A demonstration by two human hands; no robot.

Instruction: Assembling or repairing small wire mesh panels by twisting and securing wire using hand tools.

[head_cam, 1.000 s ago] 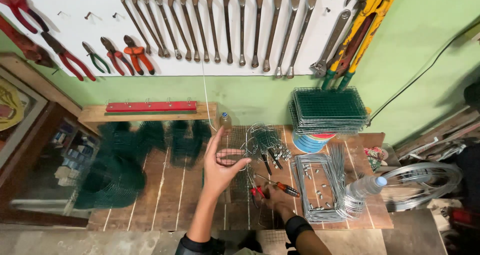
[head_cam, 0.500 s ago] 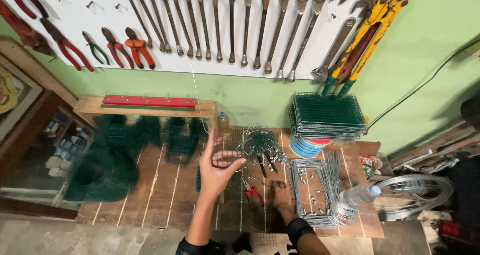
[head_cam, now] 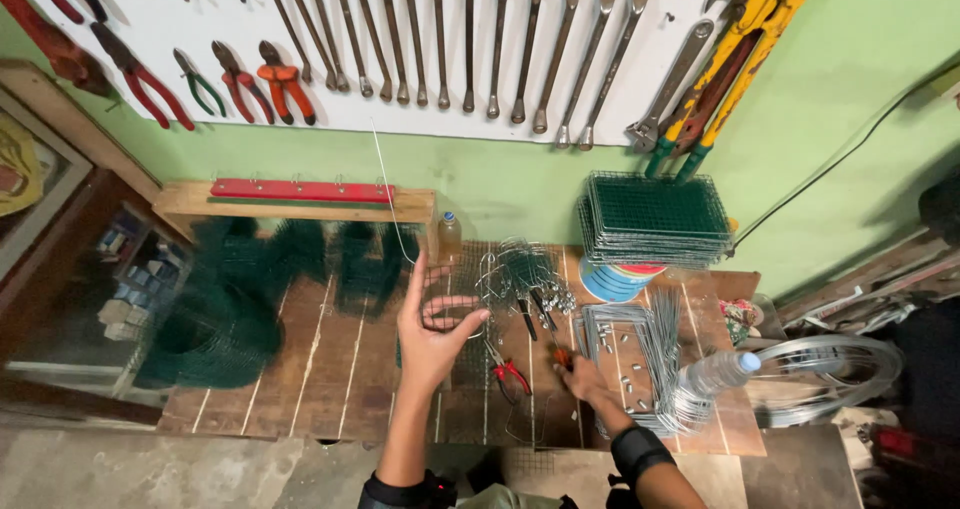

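Observation:
My left hand (head_cam: 435, 324) is raised above the wooden bench (head_cam: 300, 369), index finger pointing up and the other fingers curled around a thin wire (head_cam: 392, 204) that runs up toward the wall. My right hand (head_cam: 590, 384) rests low on the bench among small metal clips, just beside orange-handled pliers (head_cam: 556, 354) and a stack of bent wire frames (head_cam: 635, 349). Its fingers are partly hidden, so its grip is unclear. Red-handled pliers (head_cam: 510, 374) lie between the two hands. A tangle of wire hooks (head_cam: 520, 269) sits behind them.
Green mesh rolls (head_cam: 220, 314) fill the bench's left side. Stacked green mesh panels (head_cam: 655, 214) stand on a blue-and-white spool (head_cam: 612, 281) at the back right. A plastic bottle (head_cam: 715, 374) and a wire coil (head_cam: 835, 364) lie right. Wrenches (head_cam: 500, 39) and pliers hang above.
My right hand has slid to the right, from the red-handled pliers toward the wire frames. My left hand stays raised with the wire.

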